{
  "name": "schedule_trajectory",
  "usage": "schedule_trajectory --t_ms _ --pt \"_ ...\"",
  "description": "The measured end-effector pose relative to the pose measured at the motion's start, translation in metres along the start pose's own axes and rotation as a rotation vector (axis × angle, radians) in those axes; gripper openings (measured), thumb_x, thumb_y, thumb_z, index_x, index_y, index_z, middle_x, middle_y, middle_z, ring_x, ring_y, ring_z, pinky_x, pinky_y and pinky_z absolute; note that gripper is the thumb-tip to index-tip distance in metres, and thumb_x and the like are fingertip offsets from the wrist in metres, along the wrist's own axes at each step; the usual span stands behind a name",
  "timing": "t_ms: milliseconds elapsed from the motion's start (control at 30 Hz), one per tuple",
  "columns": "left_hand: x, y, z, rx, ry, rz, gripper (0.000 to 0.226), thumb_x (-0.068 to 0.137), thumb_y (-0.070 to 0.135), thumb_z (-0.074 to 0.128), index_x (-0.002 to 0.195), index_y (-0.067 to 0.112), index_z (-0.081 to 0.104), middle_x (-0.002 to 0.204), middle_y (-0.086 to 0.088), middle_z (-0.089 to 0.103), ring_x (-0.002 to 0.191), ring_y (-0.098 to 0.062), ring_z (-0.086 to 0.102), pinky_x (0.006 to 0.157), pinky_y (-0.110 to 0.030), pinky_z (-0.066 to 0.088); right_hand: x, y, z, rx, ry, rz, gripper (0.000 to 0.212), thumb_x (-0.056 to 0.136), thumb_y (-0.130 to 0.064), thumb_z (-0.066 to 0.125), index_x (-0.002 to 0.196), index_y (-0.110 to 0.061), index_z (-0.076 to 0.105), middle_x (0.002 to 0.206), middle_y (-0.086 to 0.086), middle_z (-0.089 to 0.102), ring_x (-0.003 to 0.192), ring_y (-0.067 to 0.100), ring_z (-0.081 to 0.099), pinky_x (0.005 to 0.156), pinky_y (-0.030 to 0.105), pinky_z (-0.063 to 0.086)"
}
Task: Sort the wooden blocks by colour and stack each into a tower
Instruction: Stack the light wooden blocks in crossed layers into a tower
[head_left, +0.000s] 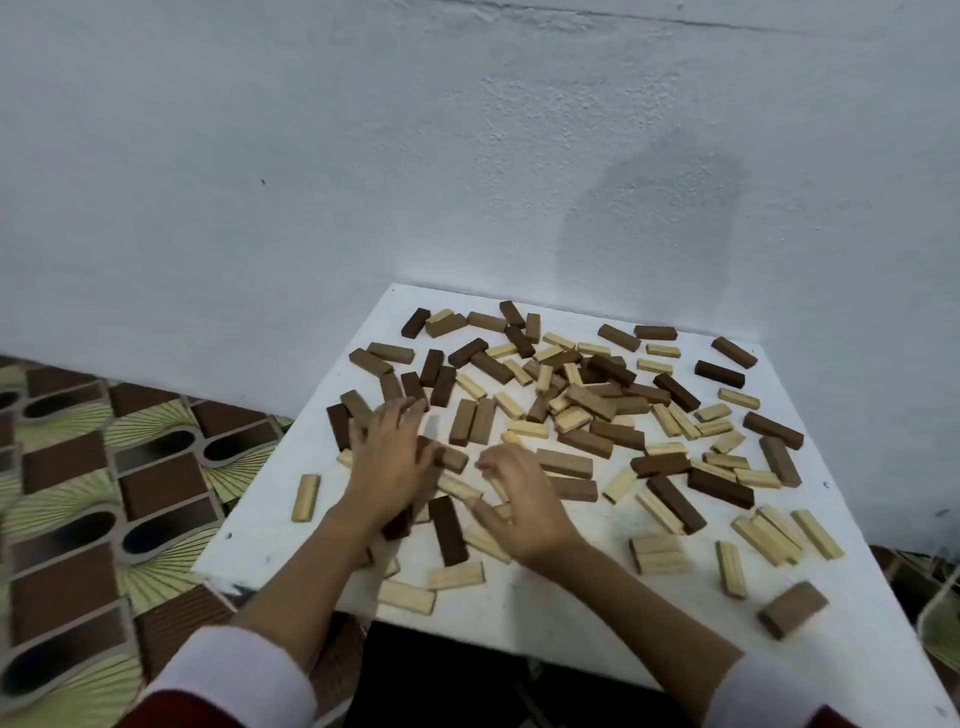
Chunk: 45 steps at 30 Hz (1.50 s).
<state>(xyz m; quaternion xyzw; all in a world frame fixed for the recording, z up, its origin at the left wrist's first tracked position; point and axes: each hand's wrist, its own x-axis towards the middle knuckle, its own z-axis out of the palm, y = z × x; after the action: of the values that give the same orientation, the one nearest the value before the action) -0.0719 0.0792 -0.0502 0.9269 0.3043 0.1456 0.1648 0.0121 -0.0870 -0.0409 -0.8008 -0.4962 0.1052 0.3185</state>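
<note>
Several wooden blocks in three shades, dark brown, mid brown and pale, lie scattered flat on a white table (524, 603). They are thickest in a loose pile (582, 395) at the centre back. My left hand (389, 462) lies flat on blocks at the left, fingers straight, with the thumb against a mid-brown block (453, 460). My right hand (519, 506) hovers beside it with fingers curled and pinches a pale block (498, 487). A dark block (448, 530) lies between my wrists. No tower stands.
The table stands against a pale wall (467, 156). Patterned floor tiles (93, 467) lie to its left. A blurred mid-brown block (792, 616) sits near the front right edge, and pale blocks (779, 532) cluster at the right.
</note>
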Motion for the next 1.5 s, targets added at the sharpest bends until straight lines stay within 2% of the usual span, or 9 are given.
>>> schedule_trajectory --t_ms 133,200,333,467,667,833,1033,1300,1500 --pt "-0.026 -0.026 -0.008 0.103 0.038 -0.221 0.051 0.096 0.042 0.041 0.143 0.023 0.032 0.153 -0.004 0.023 0.143 -0.027 0.011 0.111 -0.062 0.005 -0.017 -0.010 0.026 -0.174 -0.198 -0.121 0.100 0.070 -0.082 0.037 0.143 -0.014 0.031 0.152 0.003 0.024 0.140 0.018 0.015 0.116 0.032 0.009" --pt "-0.036 -0.033 -0.008 0.109 0.010 -0.303 0.052 0.096 0.046 0.039 0.143 0.025 0.032 0.155 -0.004 0.020 0.143 -0.029 0.009 0.110 -0.062 0.007 -0.018 -0.011 0.036 -0.312 -0.250 -0.148 0.110 0.064 -0.085 0.029 0.148 -0.015 0.020 0.157 0.002 0.010 0.144 0.021 0.002 0.115 0.035 -0.003" --pt "-0.047 -0.037 0.002 0.042 0.050 -0.240 0.045 0.095 0.041 0.043 0.134 0.020 0.046 0.148 -0.008 0.033 0.136 -0.031 0.025 0.109 -0.053 0.022 -0.014 -0.008 0.038 -0.317 -0.209 -0.110 0.094 0.074 -0.082 0.023 0.145 -0.021 0.028 0.155 0.001 0.018 0.142 0.023 0.011 0.116 0.039 0.008" --pt "-0.047 -0.025 0.009 -0.107 0.133 -0.160 0.033 0.095 0.024 0.046 0.122 0.009 0.057 0.138 -0.012 0.045 0.125 -0.031 0.037 0.102 -0.042 0.034 -0.013 0.003 0.028 -0.284 -0.125 -0.091 0.058 0.087 -0.057 0.027 0.130 -0.022 0.044 0.145 -0.001 0.034 0.131 0.020 0.030 0.107 0.037 0.029" --pt "-0.048 -0.003 0.015 -0.373 0.129 -0.065 0.038 0.092 0.022 0.055 0.127 0.007 0.053 0.133 -0.006 0.046 0.125 -0.020 0.034 0.100 -0.023 0.027 -0.015 0.018 0.017 -0.228 -0.066 -0.032 0.067 0.085 -0.064 0.024 0.134 -0.022 0.043 0.147 -0.002 0.033 0.131 0.018 0.028 0.109 0.037 0.027" --pt "-0.049 -0.002 0.022 -0.234 0.088 -0.028 0.081 0.066 0.064 0.055 0.128 0.012 0.052 0.131 0.000 0.048 0.122 -0.019 0.037 0.097 -0.032 0.036 -0.016 0.014 0.013 -0.392 -0.212 -0.063 0.102 0.065 -0.084 0.030 0.146 -0.022 0.024 0.155 -0.002 0.013 0.136 0.020 0.015 0.112 0.040 0.015" --pt "-0.048 0.000 0.023 -0.220 0.136 0.013 0.069 0.065 0.060 0.045 0.116 0.016 0.060 0.116 0.001 0.053 0.103 -0.013 0.036 0.082 -0.029 0.036 -0.015 0.018 0.020 -0.300 -0.009 -0.119 0.063 0.071 -0.069 0.046 0.107 -0.019 0.057 0.124 -0.003 0.048 0.113 0.017 0.042 0.093 0.032 0.033" --pt "-0.049 0.000 0.024 -0.204 0.163 0.038 0.049 0.063 0.057 0.047 0.093 0.023 0.064 0.090 0.011 0.042 0.089 -0.007 0.034 0.074 -0.032 0.029 -0.013 0.024 0.019 -0.282 0.019 -0.118 0.057 0.066 -0.069 0.054 0.096 -0.021 0.056 0.119 -0.006 0.045 0.104 0.012 0.037 0.088 0.029 0.035" --pt "-0.050 0.004 0.019 -0.262 0.142 0.023 0.030 0.069 0.054 0.043 0.084 0.028 0.041 0.081 0.013 0.042 0.078 -0.010 0.039 0.072 -0.032 0.029 -0.007 0.025 0.015 -0.291 -0.037 -0.090 0.062 0.060 -0.073 0.049 0.092 -0.020 0.048 0.120 -0.004 0.045 0.104 0.015 0.037 0.088 0.032 0.039"
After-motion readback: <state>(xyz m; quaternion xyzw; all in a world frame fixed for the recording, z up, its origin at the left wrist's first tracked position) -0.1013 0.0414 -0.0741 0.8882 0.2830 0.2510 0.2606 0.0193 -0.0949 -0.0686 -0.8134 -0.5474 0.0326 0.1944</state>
